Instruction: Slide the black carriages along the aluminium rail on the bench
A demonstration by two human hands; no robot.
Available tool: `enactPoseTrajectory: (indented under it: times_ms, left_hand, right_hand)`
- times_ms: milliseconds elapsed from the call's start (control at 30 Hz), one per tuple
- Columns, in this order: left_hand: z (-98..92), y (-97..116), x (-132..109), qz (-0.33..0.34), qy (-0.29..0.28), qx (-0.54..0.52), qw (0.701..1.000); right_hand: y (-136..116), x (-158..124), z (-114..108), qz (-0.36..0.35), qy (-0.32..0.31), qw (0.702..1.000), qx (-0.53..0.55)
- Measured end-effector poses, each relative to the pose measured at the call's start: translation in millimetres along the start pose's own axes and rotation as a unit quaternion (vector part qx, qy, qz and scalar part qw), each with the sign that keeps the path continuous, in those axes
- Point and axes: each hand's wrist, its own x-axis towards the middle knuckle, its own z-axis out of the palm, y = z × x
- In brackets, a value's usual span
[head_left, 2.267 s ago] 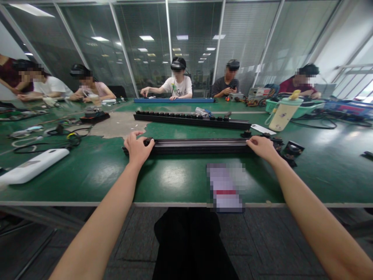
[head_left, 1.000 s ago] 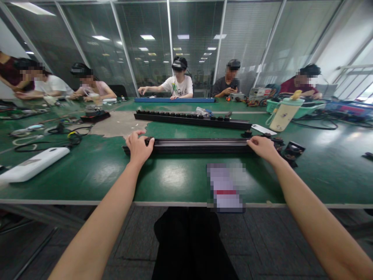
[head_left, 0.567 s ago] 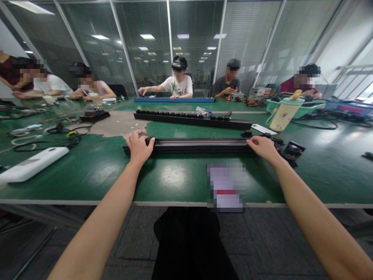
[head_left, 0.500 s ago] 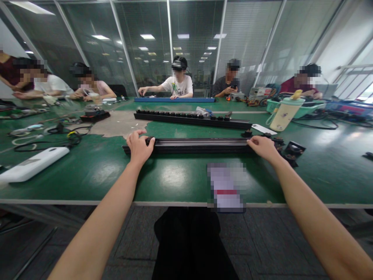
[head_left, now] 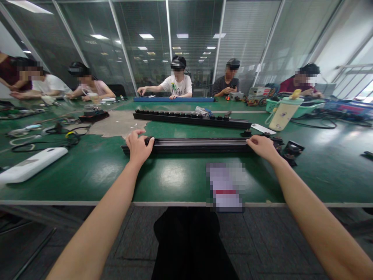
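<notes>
A long black rail (head_left: pixel 198 146) lies crosswise on the green table (head_left: pixel 171 186) in front of me. Near its left end, my left hand (head_left: pixel 140 146) has its thumb and fingers around a small black part (head_left: pixel 149 140) on the rail. My right hand (head_left: pixel 259 144) pinches the rail near its right end; its fingertips partly hide that spot. Several small black parts (head_left: pixel 291 149) lie just right of this hand. Behind, a second black rail (head_left: pixel 192 119) carries a row of black knob-like pieces.
A phone (head_left: pixel 225 186) lies at the front edge. To the left are a white device (head_left: pixel 35 165) and cables (head_left: pixel 43 146). A cream bottle (head_left: pixel 285 113) and a green basket (head_left: pixel 310 109) stand back right. People sit across the table, one at a blue rail (head_left: pixel 175 99).
The whole view has shifted very slightly. Both hands keep their places on the rail.
</notes>
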Motion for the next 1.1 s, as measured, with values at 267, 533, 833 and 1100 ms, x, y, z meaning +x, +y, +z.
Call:
enactPoseTrajectory:
  times_ms: [267,533,833,1100]
  left_hand:
    - [0.1,0.3,0.0,0.002,-0.001,0.004,1.0]
    - [3.1,-1.8,-0.5,0.015,0.003,0.003,1.0]
    - [1.5,1.9,-0.3,0.016,-0.007,-0.008,1.0]
    - [0.5,4.3,-0.3,0.013,-0.014,-0.013,1.0]
  right_hand:
    - [-1.8,-1.0,-1.4,0.0,0.004,1.0,0.004]
    - [-3.7,-1.8,-2.9,0.009,-0.008,1.0,-0.002]
    - [-1.3,-0.5,-0.6,0.005,-0.009,1.0,-0.007]
    - [-0.9,-0.5,-0.4,0.003,0.002,1.0,-0.004]
